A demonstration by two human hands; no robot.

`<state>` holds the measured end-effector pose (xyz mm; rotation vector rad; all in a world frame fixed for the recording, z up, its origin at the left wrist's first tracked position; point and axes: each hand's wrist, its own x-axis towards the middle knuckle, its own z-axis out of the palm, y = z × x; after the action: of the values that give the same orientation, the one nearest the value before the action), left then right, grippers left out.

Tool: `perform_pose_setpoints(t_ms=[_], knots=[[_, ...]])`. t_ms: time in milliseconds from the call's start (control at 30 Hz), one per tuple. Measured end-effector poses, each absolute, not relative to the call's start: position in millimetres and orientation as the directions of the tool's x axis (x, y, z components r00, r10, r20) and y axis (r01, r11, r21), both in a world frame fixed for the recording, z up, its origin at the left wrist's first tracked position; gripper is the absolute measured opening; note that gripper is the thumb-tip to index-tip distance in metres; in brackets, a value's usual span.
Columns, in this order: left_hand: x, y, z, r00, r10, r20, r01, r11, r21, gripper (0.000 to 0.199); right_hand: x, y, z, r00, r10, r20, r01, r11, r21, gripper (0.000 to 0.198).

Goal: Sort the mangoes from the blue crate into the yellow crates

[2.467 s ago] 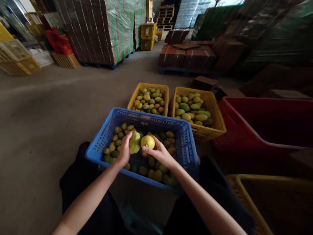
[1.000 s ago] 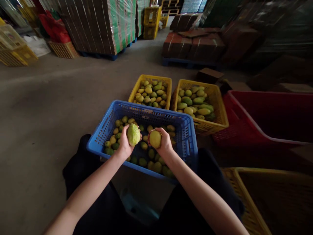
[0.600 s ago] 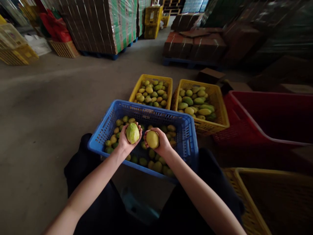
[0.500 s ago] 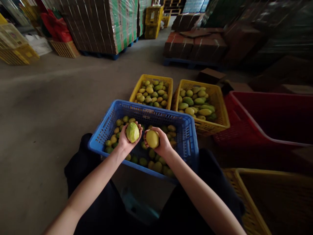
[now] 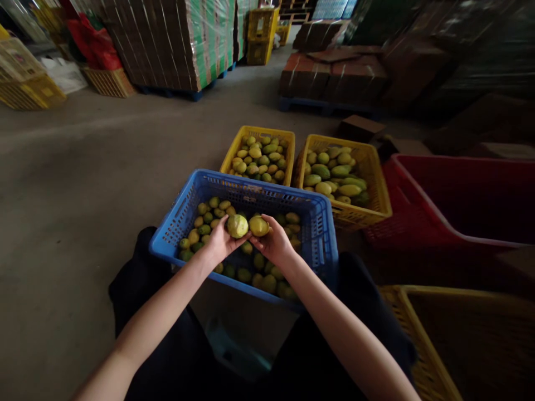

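Observation:
My left hand (image 5: 221, 243) is closed around a yellow-green fruit (image 5: 238, 226) with a bumpy, uneven skin; its exact kind is unclear. In my right hand (image 5: 275, 240) lies a smoother, yellower fruit (image 5: 259, 226), gripped between thumb and fingers. The two fruits are side by side, almost touching, and the fingertips of both hands meet below them. Both hands are above a blue plastic crate (image 5: 175, 249), which sits in front of me between my knees. Several similar green and yellow fruits (image 5: 270, 284) lie inside it, partly hidden by my hands.
Beyond the blue crate stand two yellow crates, left (image 5: 267, 132) and right (image 5: 378, 195), filled with similar fruit. A red bin (image 5: 395, 223) is to the right, and another yellow crate (image 5: 430, 340) is at lower right. Wrapped pallet stacks (image 5: 211, 44) and cardboard (image 5: 330, 75) stand farther back.
Both hands have drawn together, bringing the two fruits from apart to side by side. Each fruit has been turned in its hand; the crates look the same.

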<state>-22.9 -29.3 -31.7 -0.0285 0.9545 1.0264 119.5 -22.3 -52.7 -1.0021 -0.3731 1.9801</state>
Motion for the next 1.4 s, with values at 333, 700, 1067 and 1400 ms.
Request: perform_pose_setpoints(t_ms=[333, 700, 1067, 1400], knots=[[-27.3, -28.7, -28.2, 0.134, 0.753, -0.644, -0.637, 0.563, 0.526, 0.029, 114.6, -26.2, -46.9, -0.295, 0.807, -0.511, -0.499, -0.586, -0.638, 0.021], [-35.5, -32.6, -24.6, -0.07, 0.99, -0.126, -0.521, 0.071, 0.851, 0.032, 124.7, -37.5, -21.0, -0.337, 0.941, -0.02, -0.339, -0.142, -0.93, 0.063], [-38.8, -38.8, -28.3, -0.086, 0.969, 0.231, -0.181, -0.243, 0.953, 0.04, 117.3, -48.1, -30.7, -0.398, 0.911, 0.11, -0.091, 0.08, -0.993, 0.055], [-34.4, -36.6, -20.3, -0.115, 0.993, -0.005, -0.376, -0.038, 0.926, 0.04, 114.0, -48.5, -31.2, -0.388, 0.92, 0.063, -0.161, 0.0, -0.987, 0.056]])
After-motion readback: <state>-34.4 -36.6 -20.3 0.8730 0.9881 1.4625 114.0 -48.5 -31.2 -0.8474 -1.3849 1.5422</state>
